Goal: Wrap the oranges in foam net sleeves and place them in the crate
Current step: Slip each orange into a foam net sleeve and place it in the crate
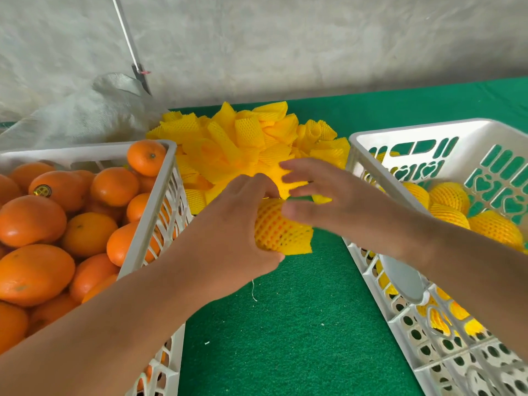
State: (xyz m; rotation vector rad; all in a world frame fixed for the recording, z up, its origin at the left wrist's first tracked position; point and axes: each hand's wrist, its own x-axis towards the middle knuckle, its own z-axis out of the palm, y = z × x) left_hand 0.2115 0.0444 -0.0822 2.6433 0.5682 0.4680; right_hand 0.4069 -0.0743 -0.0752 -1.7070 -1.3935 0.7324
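Observation:
My left hand (228, 224) grips an orange in a yellow foam net sleeve (278, 231) just above the green table. The sleeve's loose end sticks out to the right. My right hand (328, 201) hovers over the far side of that orange with fingers spread and nearly straight, fingertips by the sleeve's upper end. A pile of yellow foam net sleeves (248, 138) lies behind both hands. The white crate (154, 204) on the left is full of bare oranges (31, 221). The white crate (400, 132) on the right holds several sleeved oranges (448, 195).
A green felt cloth (300, 324) covers the table between the two crates. A grey sack (85, 110) lies behind the left crate, against a grey wall. A thin white rod (125, 35) leans on the wall.

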